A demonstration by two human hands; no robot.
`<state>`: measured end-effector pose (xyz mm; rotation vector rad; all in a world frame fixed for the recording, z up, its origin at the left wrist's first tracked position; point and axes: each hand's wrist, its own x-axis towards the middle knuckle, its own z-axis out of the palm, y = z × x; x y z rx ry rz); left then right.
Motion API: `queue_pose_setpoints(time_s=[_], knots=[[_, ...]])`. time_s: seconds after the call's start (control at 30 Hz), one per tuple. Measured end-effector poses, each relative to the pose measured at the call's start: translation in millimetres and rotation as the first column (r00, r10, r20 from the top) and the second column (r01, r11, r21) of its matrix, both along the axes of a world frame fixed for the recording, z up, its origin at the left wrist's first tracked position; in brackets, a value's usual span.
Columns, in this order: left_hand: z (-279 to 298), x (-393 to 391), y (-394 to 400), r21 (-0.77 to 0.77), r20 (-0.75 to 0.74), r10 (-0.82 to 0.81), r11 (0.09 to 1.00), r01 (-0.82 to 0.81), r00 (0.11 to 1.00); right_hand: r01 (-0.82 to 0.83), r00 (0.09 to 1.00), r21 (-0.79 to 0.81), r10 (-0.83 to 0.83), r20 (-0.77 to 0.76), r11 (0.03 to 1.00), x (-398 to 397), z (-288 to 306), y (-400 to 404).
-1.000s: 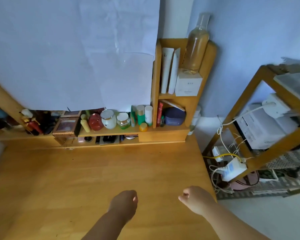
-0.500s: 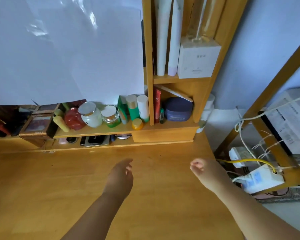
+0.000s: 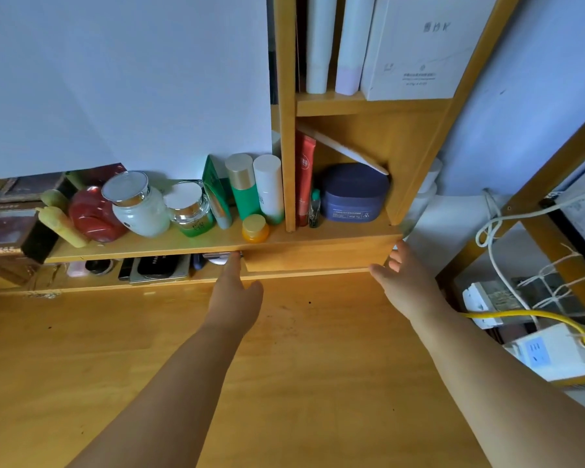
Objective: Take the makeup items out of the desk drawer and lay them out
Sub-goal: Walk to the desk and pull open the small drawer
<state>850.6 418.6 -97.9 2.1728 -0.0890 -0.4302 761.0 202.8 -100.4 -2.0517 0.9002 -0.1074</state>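
A small wooden drawer (image 3: 318, 256) sits shut under the shelf at the back of the desk. My left hand (image 3: 235, 292) reaches to the drawer's left end, its fingertips at the gap beside the front. My right hand (image 3: 401, 282) lies with spread fingers against the drawer's right end. Neither hand holds anything. What is inside the drawer is hidden.
Jars, bottles and tubes crowd the shelf (image 3: 169, 246) above the drawer. Flat compacts (image 3: 159, 266) lie in the open slot to its left. A dark blue tub (image 3: 352, 194) stands in the bookcase. The wooden desk (image 3: 284, 349) spreads below. Cables and a power strip (image 3: 547, 352) hang at right.
Both hands have moved forward from mid-desk to the two ends of the drawer, and their fingers have opened. The camera has come closer to the shelf.
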Motion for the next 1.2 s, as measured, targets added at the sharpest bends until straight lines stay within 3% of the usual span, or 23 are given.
queue_pose_setpoints(time_s=[0.7,0.97,1.2], knots=[[-12,-33,14,-0.198,0.009,0.023,0.980,-0.021,1.000,0.022,0.993,0.120,-0.035,0.110,0.993,-26,-7,4],[-16,-72,29,-0.219,0.026,0.032,0.975,-0.026,0.999,0.068,0.985,0.197,-0.097,0.142,0.978,-61,-12,18],[-16,-78,35,-0.218,0.069,0.049,0.975,-0.033,0.996,0.090,0.987,0.160,-0.110,0.120,0.983,-75,-20,22]])
